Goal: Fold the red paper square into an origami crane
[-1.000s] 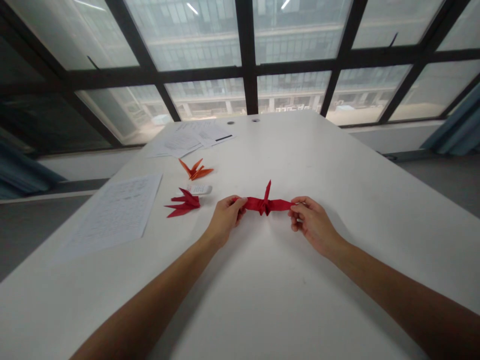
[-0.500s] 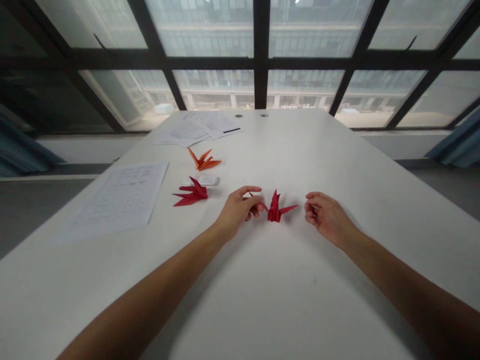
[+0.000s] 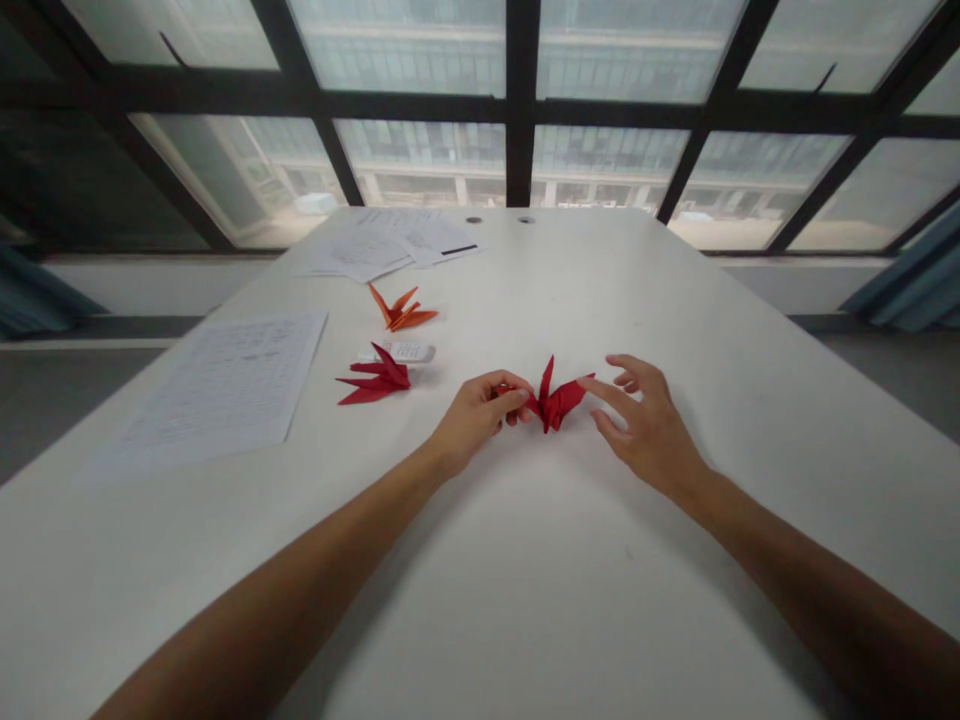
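A red origami crane [image 3: 553, 405] is in front of me at the middle of the white table, one point standing up. My left hand [image 3: 484, 408] pinches its left tip between thumb and fingers. On the other side my right hand [image 3: 637, 415] is open, thumb and fingers apart, with the index fingertip at the crane's right tip; whether it presses there I cannot tell. To the left lies another red origami crane [image 3: 384, 378], partly in front of a small white case with print [image 3: 409, 352]. Behind these is an orange origami crane [image 3: 401, 312].
A printed sheet [image 3: 225, 385] lies along the table's left side. Several more papers [image 3: 375, 245] overlap at the far left, near two round holes in the table [image 3: 474, 220]. Dark-framed windows [image 3: 517, 110] rise beyond the far edge, with blue curtains [image 3: 911, 275] at the sides.
My left hand has closed on the crane's left tip, and the crane has turned. My right hand has come in from the right, its fingers spreading toward the crane's right tip.
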